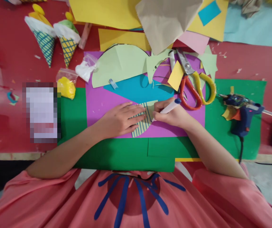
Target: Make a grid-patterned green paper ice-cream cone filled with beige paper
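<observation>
Pale-green paper piece [144,125], blue-striped (apparently fan-shaped, part-hidden)

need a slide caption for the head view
Left hand lies on striped paper while the right hand holds a marker to it.

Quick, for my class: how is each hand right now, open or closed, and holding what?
Left hand: open, palm down on the striped pale green paper.
Right hand: closed, holding a white marker with a blue end.
</observation>
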Demonstrator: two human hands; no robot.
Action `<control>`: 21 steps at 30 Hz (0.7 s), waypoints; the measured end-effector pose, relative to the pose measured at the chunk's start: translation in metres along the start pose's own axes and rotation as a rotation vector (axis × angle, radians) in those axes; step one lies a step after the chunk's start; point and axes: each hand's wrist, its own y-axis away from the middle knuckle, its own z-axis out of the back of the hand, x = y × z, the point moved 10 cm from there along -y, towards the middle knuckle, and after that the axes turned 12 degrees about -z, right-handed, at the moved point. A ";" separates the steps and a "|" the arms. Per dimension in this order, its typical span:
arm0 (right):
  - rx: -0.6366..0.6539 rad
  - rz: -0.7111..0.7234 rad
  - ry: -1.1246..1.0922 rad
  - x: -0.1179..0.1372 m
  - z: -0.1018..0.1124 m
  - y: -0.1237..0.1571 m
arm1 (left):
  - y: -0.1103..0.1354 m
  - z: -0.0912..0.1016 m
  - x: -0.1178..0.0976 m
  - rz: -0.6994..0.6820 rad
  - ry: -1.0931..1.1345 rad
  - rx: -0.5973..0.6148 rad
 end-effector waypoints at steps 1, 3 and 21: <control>0.002 0.005 0.006 0.000 0.000 0.000 | 0.000 -0.001 0.000 -0.004 -0.004 0.004; 0.007 0.014 0.018 0.001 -0.001 0.000 | 0.000 -0.001 -0.001 -0.010 -0.015 0.010; -0.283 -0.071 -0.408 -0.023 0.027 0.001 | -0.002 0.002 -0.006 -0.038 -0.060 0.012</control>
